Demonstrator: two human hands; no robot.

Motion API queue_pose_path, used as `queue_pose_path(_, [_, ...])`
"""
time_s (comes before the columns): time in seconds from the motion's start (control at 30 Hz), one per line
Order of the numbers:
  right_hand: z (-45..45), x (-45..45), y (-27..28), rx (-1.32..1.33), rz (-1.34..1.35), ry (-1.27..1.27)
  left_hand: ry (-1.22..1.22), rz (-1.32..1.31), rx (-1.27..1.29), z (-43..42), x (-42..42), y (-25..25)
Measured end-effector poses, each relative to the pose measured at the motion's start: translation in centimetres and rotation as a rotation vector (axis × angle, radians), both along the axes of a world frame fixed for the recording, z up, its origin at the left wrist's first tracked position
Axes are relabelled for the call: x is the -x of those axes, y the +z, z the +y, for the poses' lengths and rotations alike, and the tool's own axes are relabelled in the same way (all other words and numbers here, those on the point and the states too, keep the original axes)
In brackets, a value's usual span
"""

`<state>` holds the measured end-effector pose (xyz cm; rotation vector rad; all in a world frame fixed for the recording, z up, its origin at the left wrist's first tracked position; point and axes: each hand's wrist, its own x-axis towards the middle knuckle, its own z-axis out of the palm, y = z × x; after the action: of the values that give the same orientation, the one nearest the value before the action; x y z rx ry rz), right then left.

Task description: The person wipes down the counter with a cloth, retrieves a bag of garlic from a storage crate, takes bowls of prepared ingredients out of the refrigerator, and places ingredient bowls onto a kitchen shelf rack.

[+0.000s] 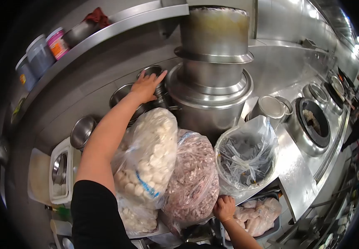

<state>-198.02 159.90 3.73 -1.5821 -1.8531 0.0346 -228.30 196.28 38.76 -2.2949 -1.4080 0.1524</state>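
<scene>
fingers splaying, left hand (145, 88) is reaching over pot (149, 67), any grasp needing closure; right hand (225, 208) is resting beside bag (192, 178), hold unclear.

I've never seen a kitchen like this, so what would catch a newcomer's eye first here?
Probably the tall stack of steel pots at the back of the counter. Next, the bulging bag of pale lumps and, to its right, the bag of pinkish bits, both nearer the camera. The left hand stretches past them, fingers spread, by steel containers.
</scene>
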Motion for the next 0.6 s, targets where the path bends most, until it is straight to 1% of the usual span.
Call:
queue_pose_path(0.03, [0.0,0.0,0.1,0.011,0.012,-0.01,0.022,0.009,-0.068,0.5,-0.4,-1.1])
queue_pose_path(0.1, [0.0,-0.1,0.3,0.01,0.01,0.004,0.065,0.03,-0.069,1.6,-0.9,-1.9])
queue_pose_path(0.17, [0.1,-0.2,0.0,0.007,0.017,0.004,0.114,0.036,-0.09,2.2,-1.4,-1.7])
queue_pose_path(0.27, [0.2,-0.1,0.1,0.005,0.026,0.009,0.11,0.009,-0.02,2.8,-1.6,-1.3])
queue_pose_path(0.33, [0.4,-0.2,0.3,0.007,0.031,0.012,0.088,-0.045,-0.117,2.8,-1.6,-1.1])
queue_pose_path(0.37, [0.3,-0.3,0.4,0.008,0.027,0.015,0.089,-0.047,-0.112,2.9,-1.6,-1.1])
queue_pose_path(0.47, [0.2,-0.1,0.4,0.021,0.014,0.016,0.048,-0.139,-0.26,2.5,-1.4,1.6])
queue_pose_path(0.57, [0.1,-0.1,0.1,0.011,0.009,0.013,0.033,-0.109,-0.283,0.5,-1.3,4.5])
queue_pose_path(0.6, [0.1,-0.1,0.1,-0.003,0.016,0.013,0.003,-0.125,-0.363,-0.2,-0.8,5.1])
